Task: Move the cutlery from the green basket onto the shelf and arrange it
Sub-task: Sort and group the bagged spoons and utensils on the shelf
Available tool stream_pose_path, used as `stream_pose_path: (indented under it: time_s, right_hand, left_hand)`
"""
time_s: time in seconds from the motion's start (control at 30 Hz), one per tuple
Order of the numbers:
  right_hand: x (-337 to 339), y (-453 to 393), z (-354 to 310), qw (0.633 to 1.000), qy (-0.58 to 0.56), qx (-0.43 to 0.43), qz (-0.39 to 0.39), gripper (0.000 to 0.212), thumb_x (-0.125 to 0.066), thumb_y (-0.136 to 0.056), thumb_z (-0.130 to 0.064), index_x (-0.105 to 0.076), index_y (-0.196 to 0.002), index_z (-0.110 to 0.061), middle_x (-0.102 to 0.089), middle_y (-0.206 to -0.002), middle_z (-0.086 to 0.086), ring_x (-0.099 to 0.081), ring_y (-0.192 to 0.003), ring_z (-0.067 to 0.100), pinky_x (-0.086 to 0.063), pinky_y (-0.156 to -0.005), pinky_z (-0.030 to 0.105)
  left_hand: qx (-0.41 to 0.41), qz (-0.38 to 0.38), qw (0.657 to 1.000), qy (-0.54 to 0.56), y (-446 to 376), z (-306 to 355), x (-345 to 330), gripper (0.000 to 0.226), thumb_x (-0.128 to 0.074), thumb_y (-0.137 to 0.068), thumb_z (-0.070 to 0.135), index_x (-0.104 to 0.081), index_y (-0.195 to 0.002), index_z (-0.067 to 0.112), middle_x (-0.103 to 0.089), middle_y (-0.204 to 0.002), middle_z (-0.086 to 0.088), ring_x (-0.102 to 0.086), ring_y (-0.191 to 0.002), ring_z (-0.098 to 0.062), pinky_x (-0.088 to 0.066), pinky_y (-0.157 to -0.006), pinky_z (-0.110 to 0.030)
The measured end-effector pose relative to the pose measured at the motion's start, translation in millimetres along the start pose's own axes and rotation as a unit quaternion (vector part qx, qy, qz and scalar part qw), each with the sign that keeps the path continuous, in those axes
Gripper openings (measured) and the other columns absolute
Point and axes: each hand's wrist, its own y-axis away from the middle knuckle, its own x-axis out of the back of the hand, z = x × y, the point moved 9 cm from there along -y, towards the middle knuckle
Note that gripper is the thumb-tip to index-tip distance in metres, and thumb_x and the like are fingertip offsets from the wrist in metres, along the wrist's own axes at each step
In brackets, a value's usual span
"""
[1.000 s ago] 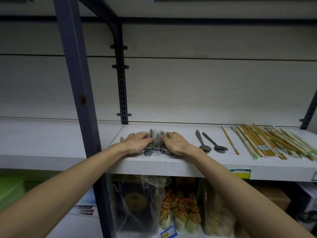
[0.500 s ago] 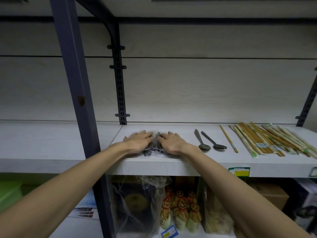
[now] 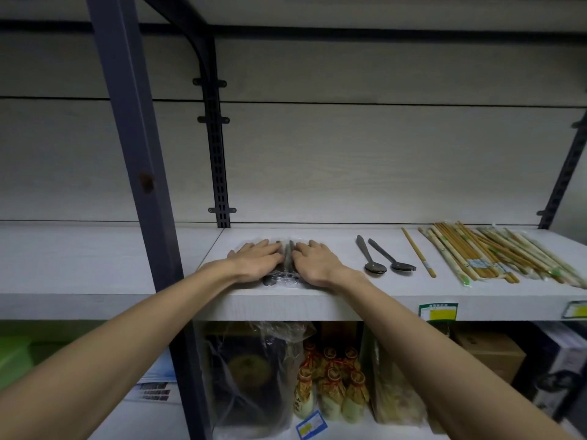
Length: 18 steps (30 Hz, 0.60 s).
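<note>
A bundle of metal spoons in clear plastic wrap (image 3: 287, 268) lies on the white shelf (image 3: 317, 301), near its front edge. My left hand (image 3: 259, 260) lies flat on the bundle's left side, and my right hand (image 3: 313, 260) lies flat on its right side, fingers straight and pointing to the back wall. Only a narrow strip of the bundle shows between the two hands. Two loose metal spoons (image 3: 382, 257) lie to the right. A single wooden chopstick (image 3: 418, 255) and a pile of wrapped chopsticks (image 3: 495, 255) follow further right. A green basket (image 3: 14, 357) shows at the lower left edge.
A dark metal upright (image 3: 133, 147) stands just left of my left arm. The slotted bracket rail (image 3: 217, 147) runs down the back wall. Below the shelf sit a plastic-wrapped dark package (image 3: 251, 376), several small bottles (image 3: 330, 385) and a cardboard box (image 3: 489, 354).
My two hands have drawn closer together over the wrapped spoons, pressing the bundle narrower. The view has shifted slightly.
</note>
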Motion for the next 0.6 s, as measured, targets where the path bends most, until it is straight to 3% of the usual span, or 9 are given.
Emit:
stream_pose_path:
  time_s: [0.17, 0.3, 0.37, 0.5, 0.6]
  right_hand:
    - [2, 12, -14, 0.999, 0.044, 0.005, -0.006, 0.104, 0.007, -0.062, -0.059, -0.042, -0.145, -0.018, -0.040, -0.152, 0.011, -0.034, -0.137, 0.036, -0.026, -0.115, 0.053]
    - [14, 27, -27, 1.000, -0.003, 0.012, -0.006, 0.076, -0.010, -0.088, -0.053, -0.036, -0.151, -0.020, -0.034, -0.158, 0.011, -0.030, -0.143, 0.035, -0.022, -0.119, 0.050]
    - [25, 33, -30, 0.997, -0.071, 0.020, -0.006, 0.059, -0.019, -0.105, -0.040, -0.029, -0.156, -0.011, -0.025, -0.163, 0.012, -0.022, -0.150, 0.032, -0.016, -0.123, 0.043]
    - [53, 44, -24, 0.982, -0.187, 0.020, 0.017, 0.054, -0.030, -0.109, -0.030, -0.024, -0.157, -0.005, -0.020, -0.165, 0.009, -0.020, -0.152, 0.024, -0.014, -0.124, 0.033]
    - [71, 55, -12, 0.987, -0.154, 0.015, 0.033, 0.055, -0.033, -0.108, -0.034, -0.030, -0.155, -0.006, -0.028, -0.163, 0.009, -0.028, -0.149, 0.025, -0.021, -0.119, 0.033]
  left_hand:
    - [0.008, 0.007, 1.000, -0.018, 7, -4, 4, 0.059, -0.018, -0.104, 0.056, -0.012, -0.161, 0.041, -0.004, -0.171, 0.005, -0.001, -0.157, -0.023, 0.000, -0.123, -0.061]
    - [0.011, 0.002, 1.000, -0.021, 12, -6, 7, 0.062, -0.012, -0.102, 0.063, -0.009, -0.161, 0.041, 0.000, -0.171, 0.005, 0.002, -0.157, -0.024, 0.001, -0.123, -0.061]
    - [0.003, 0.009, 1.000, -0.018, 16, -4, 14, 0.068, -0.008, -0.099, 0.070, -0.008, -0.161, 0.042, 0.002, -0.170, 0.006, 0.004, -0.157, -0.025, 0.003, -0.122, -0.062]
    - [-0.003, 0.028, 1.000, 0.001, 15, 2, 35, 0.085, -0.001, -0.086, 0.085, -0.009, -0.160, 0.043, 0.003, -0.170, 0.007, 0.004, -0.157, -0.024, 0.003, -0.123, -0.061]
    - [-0.022, 0.046, 0.999, 0.001, 13, 26, 47, 0.083, -0.012, -0.092, 0.079, -0.017, -0.162, 0.033, -0.004, -0.170, 0.003, -0.002, -0.157, -0.021, -0.004, -0.126, -0.052]
